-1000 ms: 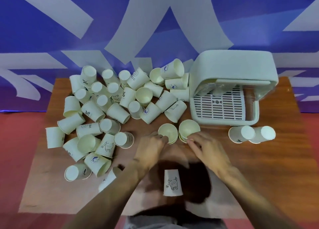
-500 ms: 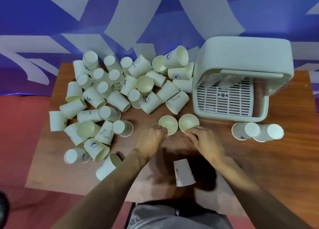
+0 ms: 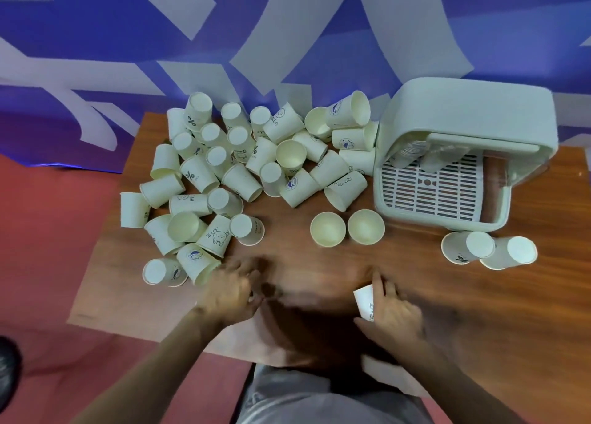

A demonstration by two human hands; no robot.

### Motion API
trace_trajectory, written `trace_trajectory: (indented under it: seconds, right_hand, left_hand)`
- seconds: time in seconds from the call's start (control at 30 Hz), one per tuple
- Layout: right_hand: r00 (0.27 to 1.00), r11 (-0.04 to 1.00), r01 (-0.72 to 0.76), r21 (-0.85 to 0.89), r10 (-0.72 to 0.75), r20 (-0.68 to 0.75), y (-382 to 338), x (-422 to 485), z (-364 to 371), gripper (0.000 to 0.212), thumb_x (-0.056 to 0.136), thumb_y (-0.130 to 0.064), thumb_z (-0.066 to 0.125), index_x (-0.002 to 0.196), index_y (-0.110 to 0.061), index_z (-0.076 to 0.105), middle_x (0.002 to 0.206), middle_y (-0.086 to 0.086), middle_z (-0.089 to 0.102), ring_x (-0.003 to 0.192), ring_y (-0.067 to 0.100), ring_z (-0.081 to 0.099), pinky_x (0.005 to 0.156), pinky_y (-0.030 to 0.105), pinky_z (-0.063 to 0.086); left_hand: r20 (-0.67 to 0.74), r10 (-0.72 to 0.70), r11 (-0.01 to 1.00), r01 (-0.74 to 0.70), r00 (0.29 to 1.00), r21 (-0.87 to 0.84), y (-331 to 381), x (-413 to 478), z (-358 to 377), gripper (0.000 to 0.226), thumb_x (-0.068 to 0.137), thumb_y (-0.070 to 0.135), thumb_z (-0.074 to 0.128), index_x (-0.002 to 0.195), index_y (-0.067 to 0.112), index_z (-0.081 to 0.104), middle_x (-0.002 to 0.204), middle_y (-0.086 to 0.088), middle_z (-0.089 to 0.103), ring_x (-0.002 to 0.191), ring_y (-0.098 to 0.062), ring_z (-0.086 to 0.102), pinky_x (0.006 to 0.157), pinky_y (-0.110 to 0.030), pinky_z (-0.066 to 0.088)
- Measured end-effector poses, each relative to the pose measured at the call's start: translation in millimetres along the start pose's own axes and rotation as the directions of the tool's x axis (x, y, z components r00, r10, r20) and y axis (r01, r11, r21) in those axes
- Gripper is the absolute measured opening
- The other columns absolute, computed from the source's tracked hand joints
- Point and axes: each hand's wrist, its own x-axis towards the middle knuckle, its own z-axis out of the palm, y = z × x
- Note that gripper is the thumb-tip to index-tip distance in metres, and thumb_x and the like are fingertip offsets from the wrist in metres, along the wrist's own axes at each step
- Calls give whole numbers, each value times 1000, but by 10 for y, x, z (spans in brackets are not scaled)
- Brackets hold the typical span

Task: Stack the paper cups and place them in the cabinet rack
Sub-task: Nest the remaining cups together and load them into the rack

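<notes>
Most cups (image 3: 243,180) unstacked — loose pile beyond the left hand (image 3: 230,292), whose grip is blurred, can't tell. Two upright cups (image 3: 347,231) between hands. Right hand (image 3: 391,315) holds one cup (image 3: 364,300); cabinet rack (image 3: 447,167) beyond it — few cups inside.

On the table (image 3: 479,311) the heap of cups (image 3: 243,174) lies left of the cabinet rack (image 3: 447,167) — two upright cups (image 3: 347,230) stand before the heap, two lying cups (image 3: 489,252) before the rack.
</notes>
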Motion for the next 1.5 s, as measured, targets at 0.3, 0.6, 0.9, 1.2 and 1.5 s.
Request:
trace_trajectory:
  seconds: [0.3, 0.6, 0.9, 1.2, 1.5]
  right_hand:
    - [995, 989, 36, -145, -48, -82, -360, 68, -297, 64, 75, -48, 64, 125, -21, 35, 120, -3, 54, 108, 20, 56, 63, 29, 36]
    - [964, 948, 109, -300, -174, -201, -636, -1, -330, 97, 70, -42, 77, 150, -13, 31, 120, 3, 53, 104, 23, 52, 68, 33, 47]
    - [815, 896, 382, -226, -442, -374, -616, -35, -248, 74, 60, -5, 67, 133, -6, 54, 133, 9, 59, 119, 28, 55, 92, 36, 48]
    - [703, 867, 483, -123, -467, -537, -511, -245, -528, 61, 79, -35, 63, 136, -14, 56, 146, 6, 50, 120, 30, 52, 100, 43, 43]
    - [540, 878, 479, -10, -304, -784, -89, 36, -1005, 21, 93, -33, 65, 87, -14, 72, 109, 5, 68, 131, 28, 52, 102, 46, 48]
  left_hand:
    - [353, 119, 927, -231, 928, 295, -237, -96, -27, 22, 89, 22, 54, 110, 23, 60, 112, 0, 62, 109, -25, 51, 82, -36, 38]
    - [-149, 154, 982, -135, 977, 129, 151, 155, -125, 25, 67, 36, 82, 69, 19, 64, 59, 1, 61, 59, -26, 59, 54, -30, 42]
    - [-101, 69, 993, -58, 992, 107, 399, 186, -18, 28, 59, 39, 85, 57, 22, 63, 51, 2, 58, 43, -21, 55, 51, -26, 23]
    - [-467, 30, 988, -97, 884, -121, 343, 310, -588, 22, 87, 32, 61, 70, 19, 58, 63, 1, 56, 59, -25, 56, 51, -33, 41]
    - [-496, 136, 975, -204, 857, -85, 543, 673, -923, 21, 85, 30, 63, 68, 19, 57, 63, 2, 55, 59, -25, 53, 51, -32, 39]
